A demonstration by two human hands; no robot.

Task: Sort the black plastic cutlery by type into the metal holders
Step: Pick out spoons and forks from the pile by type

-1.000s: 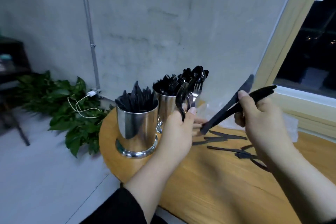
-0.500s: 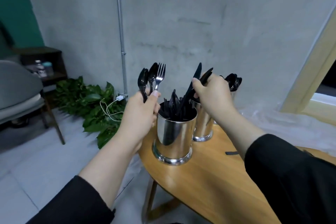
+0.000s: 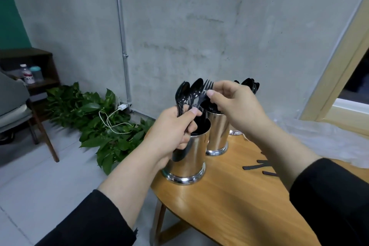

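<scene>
Gripping a small bunch of black cutlery, the left hand [image 3: 171,126] has its fingers curled round the handles of two spoons [image 3: 188,93] and a fork [image 3: 204,90], whose heads stand up above the fist. The right hand [image 3: 235,104] reaches across, thumb and forefinger pinching the fork just below its tines. Both forearms come in from black sleeves [image 3: 329,195].

Below the hands, three metal holders stand in a row on a round wooden table [image 3: 229,205]. The nearest holder [image 3: 188,158] holds dark cutlery I cannot sort by type; the middle holder [image 3: 217,132] is mostly hidden behind the right hand; the far holder [image 3: 235,132] shows spoon bowls [image 3: 250,84] over the knuckles. A few loose black handles [image 3: 256,166] lie on the tabletop beside the right forearm, and clear plastic sheeting [image 3: 329,140] covers the far edge.

Beyond stands a bare concrete wall [image 3: 199,26] with a metal conduit [image 3: 121,36], leafy plants [image 3: 103,126] and a white charger cable [image 3: 113,120] on the floor, and a chair [image 3: 14,110] at left.
</scene>
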